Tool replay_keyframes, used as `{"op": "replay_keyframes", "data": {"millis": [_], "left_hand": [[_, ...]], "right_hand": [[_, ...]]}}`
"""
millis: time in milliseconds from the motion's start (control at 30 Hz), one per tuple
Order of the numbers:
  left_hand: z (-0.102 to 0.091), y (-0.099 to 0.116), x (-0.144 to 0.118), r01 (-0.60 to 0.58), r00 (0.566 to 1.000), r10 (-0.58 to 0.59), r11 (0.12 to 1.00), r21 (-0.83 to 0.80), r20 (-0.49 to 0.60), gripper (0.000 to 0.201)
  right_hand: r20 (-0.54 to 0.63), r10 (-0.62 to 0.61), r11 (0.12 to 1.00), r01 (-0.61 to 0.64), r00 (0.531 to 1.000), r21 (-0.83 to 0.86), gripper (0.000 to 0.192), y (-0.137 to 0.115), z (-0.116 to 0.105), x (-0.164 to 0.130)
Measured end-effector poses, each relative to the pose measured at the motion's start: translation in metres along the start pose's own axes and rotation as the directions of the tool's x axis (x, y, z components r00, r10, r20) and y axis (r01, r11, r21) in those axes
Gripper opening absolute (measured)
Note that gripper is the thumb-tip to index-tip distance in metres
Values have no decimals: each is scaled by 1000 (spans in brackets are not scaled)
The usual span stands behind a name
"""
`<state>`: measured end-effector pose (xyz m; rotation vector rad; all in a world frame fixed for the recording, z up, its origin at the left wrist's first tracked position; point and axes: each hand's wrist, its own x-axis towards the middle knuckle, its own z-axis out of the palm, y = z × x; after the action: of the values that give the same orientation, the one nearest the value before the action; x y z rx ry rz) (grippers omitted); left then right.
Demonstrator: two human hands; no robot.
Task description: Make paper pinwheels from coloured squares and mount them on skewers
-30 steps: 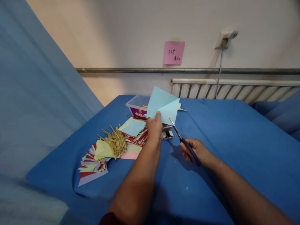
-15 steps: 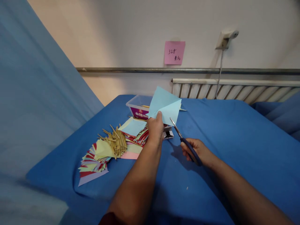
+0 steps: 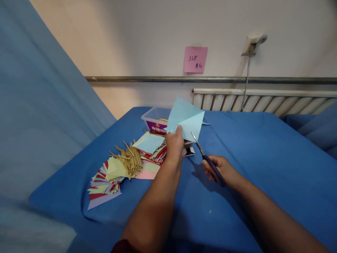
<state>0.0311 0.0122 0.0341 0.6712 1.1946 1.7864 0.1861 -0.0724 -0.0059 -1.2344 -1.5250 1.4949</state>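
Both hands unmoved, left hand (image 3: 174,146) pinching paper (image 3: 185,118), scissors (image 3: 207,160) steady

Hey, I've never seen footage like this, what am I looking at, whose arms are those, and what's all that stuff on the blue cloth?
There is no machine here. A camera worn on a person's head looks forward and down, so the two bare arms are that person's own. The left hand holds up a folded light blue paper. The right hand grips scissors, whose blades point at the paper's lower edge. On the blue cloth lie a fan of coloured paper pieces, a bundle of thin tan sticks and a clear plastic box. A pink note is stuck to the wall behind.
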Motion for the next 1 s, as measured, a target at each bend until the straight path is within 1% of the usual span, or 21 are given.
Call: {"op": "replay_keyframes", "data": {"millis": [100,200,367,567,733,900,1000], "left_hand": [[2,0,-2,-26,999,26,1000,-10,32,28],[2,-1,-2,-43,998,44,999,-27,35,27],[2,-1,-3,-34,999,36,998,-44,40,24],[1,-3,0,-37,998,38,999,-34,41,26],[-1,-4,1,-63,997,63,998,-1,44,24],[-1,-7,3,-59,997,58,998,19,49,22],[-1,-9,2,-107,990,107,994,-1,87,23]], "right_hand": [[-5,-5,1000,5,1000,-23,43,-1,0,0],[-9,-7,1000,6,1000,-22,42,-2,0,0],[-6,4,1000,-4,1000,-13,44,-4,0,0],[-21,35,999,-35,999,-11,45,-5,1,0],[-12,27,1000,-27,1000,2,46,-3,1,1],[-23,35,999,-34,999,20,46,-2,1,2],[-27,43,998,-41,999,48,46,-1,2,3]]}}
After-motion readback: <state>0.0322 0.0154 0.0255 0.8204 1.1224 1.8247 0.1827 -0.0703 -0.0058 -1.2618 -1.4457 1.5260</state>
